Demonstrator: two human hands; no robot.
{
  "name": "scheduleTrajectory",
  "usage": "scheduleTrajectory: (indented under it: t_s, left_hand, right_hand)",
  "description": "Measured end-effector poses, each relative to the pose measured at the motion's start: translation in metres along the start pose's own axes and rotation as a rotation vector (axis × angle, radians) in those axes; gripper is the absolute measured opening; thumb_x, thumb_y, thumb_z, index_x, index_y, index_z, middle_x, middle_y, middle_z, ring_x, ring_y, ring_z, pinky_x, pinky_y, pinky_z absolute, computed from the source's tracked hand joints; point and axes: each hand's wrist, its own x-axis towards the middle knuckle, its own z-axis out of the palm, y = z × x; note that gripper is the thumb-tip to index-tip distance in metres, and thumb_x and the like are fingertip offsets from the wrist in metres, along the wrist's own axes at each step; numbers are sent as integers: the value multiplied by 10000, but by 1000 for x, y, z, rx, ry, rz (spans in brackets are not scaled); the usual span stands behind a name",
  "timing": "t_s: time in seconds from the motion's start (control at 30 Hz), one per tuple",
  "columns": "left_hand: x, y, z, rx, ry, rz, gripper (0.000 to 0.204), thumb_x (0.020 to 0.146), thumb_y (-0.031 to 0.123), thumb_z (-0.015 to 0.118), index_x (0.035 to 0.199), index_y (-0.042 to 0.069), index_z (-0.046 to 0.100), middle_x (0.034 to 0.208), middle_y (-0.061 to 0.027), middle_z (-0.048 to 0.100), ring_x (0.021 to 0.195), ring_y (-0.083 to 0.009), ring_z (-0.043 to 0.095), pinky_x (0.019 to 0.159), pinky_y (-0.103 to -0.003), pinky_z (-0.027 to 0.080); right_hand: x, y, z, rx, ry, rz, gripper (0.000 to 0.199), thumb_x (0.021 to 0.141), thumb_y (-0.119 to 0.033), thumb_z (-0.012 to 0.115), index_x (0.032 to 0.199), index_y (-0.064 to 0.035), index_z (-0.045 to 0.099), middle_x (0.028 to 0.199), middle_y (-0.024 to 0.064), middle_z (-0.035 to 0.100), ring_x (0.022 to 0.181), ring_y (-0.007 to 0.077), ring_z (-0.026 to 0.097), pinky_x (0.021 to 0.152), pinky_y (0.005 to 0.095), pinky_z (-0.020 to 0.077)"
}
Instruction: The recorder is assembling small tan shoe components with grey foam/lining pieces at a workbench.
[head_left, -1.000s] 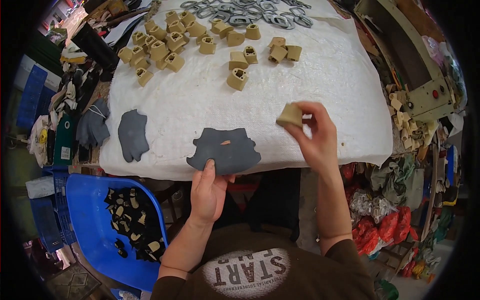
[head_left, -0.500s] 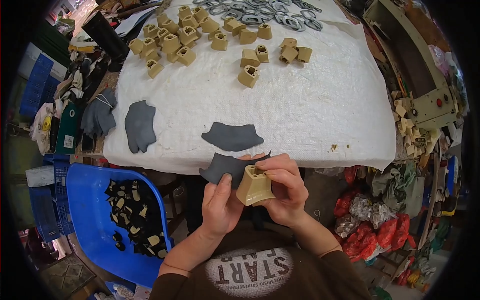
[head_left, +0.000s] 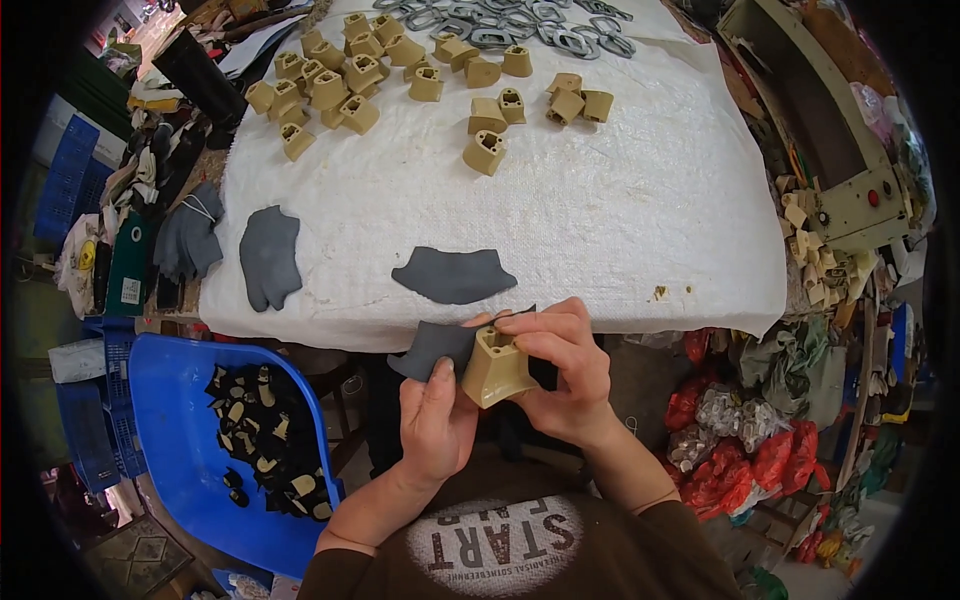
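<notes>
A beige plastic shoe heel [head_left: 497, 376] is in my right hand [head_left: 572, 380], its hollowed end facing up, thumb low on it and fingers at its upper edge. My left hand [head_left: 434, 425] pinches a dark grey leather piece [head_left: 440, 343], thumb on the front. The leather runs behind the heel, and its pointed end shows by my right fingers. Both are held just off the near table edge. A second grey leather piece [head_left: 455, 275] lies flat beyond my hands, and another leather piece [head_left: 271, 258] lies farther left.
Many loose beige heels [head_left: 362, 72] stand on the white-covered table [head_left: 620, 220], with grey rings [head_left: 545, 25] behind. Tied leather pieces [head_left: 190, 235] lie at the left edge. A blue basin [head_left: 180, 460] holding black-covered heels is at lower left. Red bags [head_left: 715, 480] are at lower right.
The view has shifted slightly. The leather sits closer along the heel's left side, and my right fingers have moved a little over the heel's upper edge.
</notes>
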Motion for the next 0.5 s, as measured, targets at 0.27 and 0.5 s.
scheduleTrajectory:
  t_s: [0.27, 0.5]
  left_hand:
    - [7, 15, -5, 268, 13, -15, 429, 994, 167, 303, 1313, -111, 369, 1264, -182, 500, 1147, -216, 514, 977, -323, 408]
    - [4, 5, -7, 461, 93, -152, 407, 999, 180, 341, 1286, -86, 451, 1152, -111, 582, 1053, -134, 537, 920, -260, 418]
  right_hand:
    - [4, 0, -10, -240, -65, -15, 537, 540, -77, 807, 1022, -105, 572, 1052, 18, 608, 842, 218, 494, 783, 366, 331]
    - [14, -20, -14, -518, -293, 151, 379, 587, -136, 772, 924, -127, 600, 900, -30, 549, 816, 185, 485, 783, 407, 264]
